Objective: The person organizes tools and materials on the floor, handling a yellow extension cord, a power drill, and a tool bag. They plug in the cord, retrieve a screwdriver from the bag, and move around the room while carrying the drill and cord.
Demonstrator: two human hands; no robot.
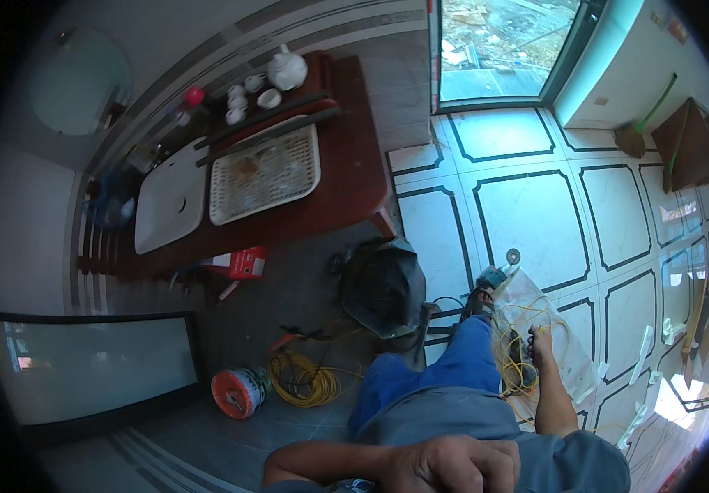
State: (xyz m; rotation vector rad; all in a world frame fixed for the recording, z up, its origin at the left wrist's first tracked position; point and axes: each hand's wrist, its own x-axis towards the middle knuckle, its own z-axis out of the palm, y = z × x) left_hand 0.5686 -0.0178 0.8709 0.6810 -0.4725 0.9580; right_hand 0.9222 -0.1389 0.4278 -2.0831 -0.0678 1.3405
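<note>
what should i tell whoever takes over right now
Left hand: fist closed close to the body at the lower edge; what it holds cannot be told.
Right hand: reaching down into the tangle of yellow wire on the white sheet, fingers on it.
Angle grinder lies past the knee; a second yellow coil and an orange reel sit on the floor to the left.
Wire not yet untangled.

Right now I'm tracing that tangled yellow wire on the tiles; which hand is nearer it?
Right. The right hand reaches down into the yellow wire; the left hand stays close against the body, well away.
</note>
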